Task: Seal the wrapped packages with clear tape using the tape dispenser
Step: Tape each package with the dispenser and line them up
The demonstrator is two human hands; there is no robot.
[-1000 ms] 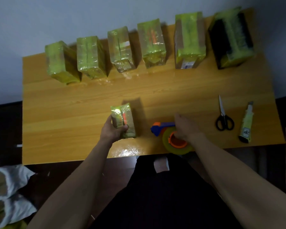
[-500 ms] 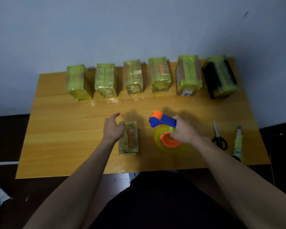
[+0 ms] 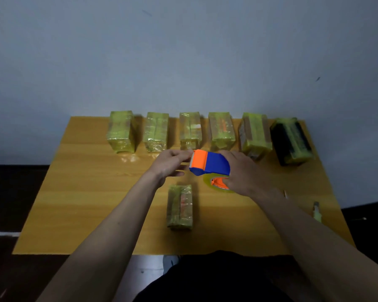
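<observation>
Head view: blue-and-orange plastic tape dispenser (image 3: 210, 163) held above the wooden table (image 3: 74, 192), right hand (image 3: 244, 173) curled round its roll; left hand (image 3: 170, 163) pinches at its orange tip, likely freeing the tape end. Small green film-wrapped package (image 3: 179, 207) lies flat just below, untouched; next, draw tape across its seam.

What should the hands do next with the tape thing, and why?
Probably pull a strip of tape out. The right hand holds the tape dispenser up, the left hand fingers pinch at its orange end, and the package lies untouched below on the table.
</observation>
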